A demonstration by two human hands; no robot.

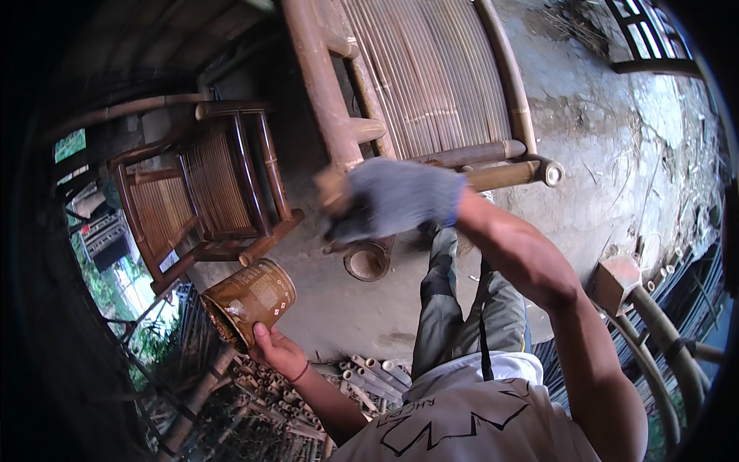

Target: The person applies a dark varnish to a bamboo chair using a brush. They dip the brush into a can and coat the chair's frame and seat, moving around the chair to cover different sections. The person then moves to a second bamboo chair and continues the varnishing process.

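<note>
My left hand [279, 353] is closed on the rim of a brown and gold tin can [265, 292], which is tilted with its open, stained mouth toward the lower left. My right hand [400, 199] wears a grey glove and is smeared by motion. It looks closed, and a tan, blurred shape [332, 191] sticks out at its far side; what it is I cannot make out. That hand is at the near end of a bamboo seat [431, 85] with a slatted top and thick brown poles. Whether it touches the frame is unclear.
A glossy brown bamboo chair [219, 181] stands at the left. Under my right hand, a bamboo pole's open end [367, 262] shows near my feet. Cut bamboo tubes [377, 377] lie stacked below. At the right is a bamboo frame with a block [618, 281]. Cracked concrete floor [593, 154] surrounds this.
</note>
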